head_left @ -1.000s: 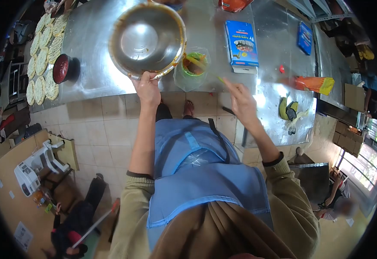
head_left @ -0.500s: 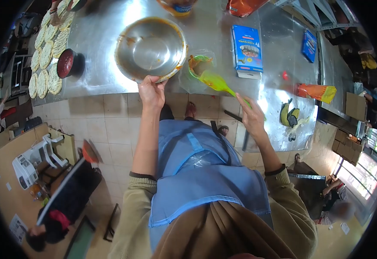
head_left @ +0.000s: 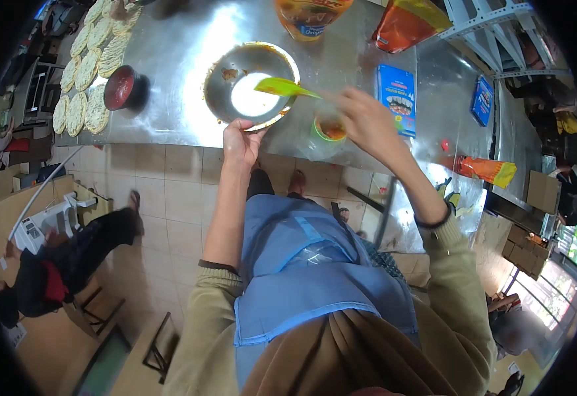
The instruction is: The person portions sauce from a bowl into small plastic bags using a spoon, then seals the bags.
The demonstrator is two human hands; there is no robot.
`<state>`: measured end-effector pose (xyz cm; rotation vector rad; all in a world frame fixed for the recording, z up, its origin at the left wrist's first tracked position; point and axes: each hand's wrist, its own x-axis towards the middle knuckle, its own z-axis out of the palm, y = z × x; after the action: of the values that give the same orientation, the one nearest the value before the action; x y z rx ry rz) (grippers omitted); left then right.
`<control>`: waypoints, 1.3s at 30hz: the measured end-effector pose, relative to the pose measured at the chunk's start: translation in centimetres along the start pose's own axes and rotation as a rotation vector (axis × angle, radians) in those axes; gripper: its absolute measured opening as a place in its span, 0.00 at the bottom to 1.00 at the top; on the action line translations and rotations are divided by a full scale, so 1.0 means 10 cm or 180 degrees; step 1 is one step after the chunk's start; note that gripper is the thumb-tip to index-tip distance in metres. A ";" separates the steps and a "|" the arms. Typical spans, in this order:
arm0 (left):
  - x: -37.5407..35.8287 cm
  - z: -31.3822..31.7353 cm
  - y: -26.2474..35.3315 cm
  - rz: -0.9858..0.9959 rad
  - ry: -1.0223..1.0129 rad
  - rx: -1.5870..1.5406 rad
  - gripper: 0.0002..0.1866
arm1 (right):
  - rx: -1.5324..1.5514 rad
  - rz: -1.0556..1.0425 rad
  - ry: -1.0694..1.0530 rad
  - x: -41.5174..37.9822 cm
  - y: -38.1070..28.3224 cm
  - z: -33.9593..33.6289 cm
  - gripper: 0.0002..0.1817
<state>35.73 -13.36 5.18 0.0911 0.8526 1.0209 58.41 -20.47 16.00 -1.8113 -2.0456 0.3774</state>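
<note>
My left hand point(head_left: 241, 142) grips the near rim of a steel mixing bowl point(head_left: 220, 99), whose inside wall and rim are smeared with orange-brown sauce. The bowl leans slightly on the metal table. In my right hand point(head_left: 365, 122), fingers closed round the handle, is a lime-green spatula point(head_left: 278, 86); its sauce-marked blade hangs over the bowl's right side. Just left of my right hand, a small green-rimmed cup point(head_left: 330, 129) in a clear plastic bag holds orange-brown sauce. The spatula's handle is blurred by motion.
A dark red bowl point(head_left: 119, 88) stands left, beside rows of flat pale dough pieces point(head_left: 88, 69). Behind are a sauce pouch point(head_left: 311, 18) and a red pouch point(head_left: 404, 26). Blue boxes point(head_left: 397, 92) and an orange packet point(head_left: 486, 170) lie right. A person point(head_left: 70, 264) is at lower left.
My right hand has lifted the spatula from the green cup and carried it left and forward over the bowl. The bowl now appears more tilted. A person at left has moved.
</note>
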 end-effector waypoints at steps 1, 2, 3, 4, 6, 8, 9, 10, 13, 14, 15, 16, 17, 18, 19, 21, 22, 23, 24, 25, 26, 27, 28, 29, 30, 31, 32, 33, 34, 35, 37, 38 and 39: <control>0.07 -0.02 0.06 -0.0008 0.0055 -0.0019 0.26 | -0.0187 -0.0198 0.0085 0.23 -0.01 0.17 0.19; 0.14 -0.04 0.12 -0.0024 0.0109 -0.0037 0.26 | -0.0377 -0.0390 0.0169 0.45 0.00 0.37 0.19; 0.23 -0.06 0.18 -0.0048 0.0161 -0.0053 0.26 | -0.0388 -0.0508 0.0067 0.67 0.00 0.55 0.23; 0.32 -0.08 0.24 0.0040 0.0100 0.0058 0.25 | -0.0401 -0.0619 -0.0037 0.88 0.00 0.68 0.27; 0.55 -0.13 0.38 0.0069 0.0162 0.0208 0.23 | -0.0428 -0.0782 -0.0047 1.20 -0.04 0.86 0.27; 0.80 -0.20 0.52 -0.0028 0.0141 0.0219 0.21 | -0.0462 -0.0837 -0.0109 1.45 -0.06 1.04 0.27; 0.90 -0.20 0.57 -0.0033 0.0130 0.0271 0.23 | -0.0487 -0.0816 -0.0164 1.56 -0.06 1.13 0.27; 0.98 -0.20 0.62 -0.0091 0.0144 0.0238 0.25 | -0.0512 -0.0797 -0.0225 1.62 -0.04 1.20 0.26; 1.08 -0.16 0.72 -0.0210 0.0132 0.0337 0.25 | -0.0351 -0.0748 -0.0553 1.73 -0.01 1.18 0.22; 1.09 -0.15 0.74 -0.0227 0.0145 0.0394 0.24 | -0.0308 -0.0620 -0.0641 1.77 -0.02 1.13 0.22; 1.11 -0.15 0.75 -0.0244 0.0157 0.0455 0.23 | -0.0262 -0.0491 -0.0725 1.77 -0.03 1.06 0.22; 1.19 -0.26 0.74 -0.0327 0.0040 0.0465 0.20 | -0.0210 -0.0358 -0.0814 1.75 -0.02 1.02 0.22; 1.18 -0.25 0.74 -0.0253 0.0039 0.0537 0.19 | 0.0015 -0.0439 -0.0519 1.70 0.04 0.98 0.21; 1.13 -0.24 0.73 -0.0175 0.0030 0.0608 0.19 | 0.0231 -0.0520 -0.0215 1.62 0.12 0.92 0.21; 1.07 -0.23 0.72 -0.0094 0.0022 0.0676 0.19 | 0.0444 -0.0603 0.0090 1.52 0.21 0.84 0.20; 0.93 -0.29 0.67 -0.0113 0.0257 0.0886 0.25 | 0.0856 -0.0128 0.0225 1.26 0.27 0.53 0.17; 0.77 -0.26 0.63 -0.0110 0.0443 0.0968 0.27 | 0.1220 0.0317 0.0294 1.07 0.32 0.41 0.16; 0.61 -0.24 0.56 -0.0102 0.0633 0.1047 0.30 | 0.1583 0.0759 0.0362 0.86 0.36 0.30 0.16; 0.44 -0.23 0.44 0.0003 0.0579 0.1321 0.34 | 0.1786 0.1082 0.0552 0.63 0.45 0.24 0.16; 0.29 -0.22 0.30 0.0111 0.0521 0.1598 0.38 | 0.1989 0.1406 0.0748 0.37 0.55 0.25 0.17; 0.20 -0.28 0.15 0.0119 0.0118 0.2098 0.42 | 0.2231 0.1970 0.0841 0.09 0.62 0.27 0.17; 0.04 -0.17 0.03 -0.0039 -0.0381 0.2471 0.43 | 0.2467 0.2534 0.0932 -0.18 0.66 0.33 0.18; -0.01 -0.20 -0.15 0.0020 -0.0812 0.3045 0.44 | 0.2716 0.2762 0.0900 -0.46 0.69 0.47 0.19; -0.08 -0.11 -0.27 -0.0031 -0.1093 0.3445 0.44 | 0.2967 0.2984 0.0871 -0.68 0.70 0.62 0.20; -0.09 -0.05 -0.39 -0.0041 -0.1170 0.3638 0.44 | 0.3232 0.3273 0.0700 -0.80 0.64 0.73 0.22; -0.05 -0.03 -0.50 0.0265 -0.1236 0.3990 0.43 | 0.3496 0.3556 0.0523 -0.86 0.55 0.86 0.23; 0.01 -0.04 -0.62 0.0584 -0.1301 0.4337 0.43 | 0.3997 0.3636 0.0599 -0.94 0.51 1.04 0.24; 0.04 0.02 -0.68 0.0913 -0.1361 0.4677 0.42 | 0.4504 0.3699 0.0673 -0.95 0.45 1.14 0.26; 0.05 0.07 -0.73 0.1276 -0.1331 0.4611 0.38 | 0.4685 0.3692 0.0748 -0.94 0.43 1.21 0.26; 0.10 0.06 -0.78 0.1356 -0.1214 0.4637 0.35 | 0.4867 0.3679 0.0825 -0.91 0.38 1.26 0.26; 0.18 0.02 -0.87 0.1524 -0.0966 0.4687 0.30 | 0.5083 0.3567 0.0941 -0.89 0.39 1.34 0.26; 0.18 0.05 -0.85 0.1579 -0.0892 0.4660 0.26 | 0.5111 0.3469 0.0977 -0.89 0.41 1.39 0.25; 0.18 0.07 -0.82 0.1637 -0.0820 0.4629 0.22 | 0.5134 0.3367 0.1014 -0.90 0.44 1.43 0.24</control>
<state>42.47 -16.26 1.02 1.6975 1.2023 0.6238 56.73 -28.06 0.40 -1.3407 -0.0005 1.3328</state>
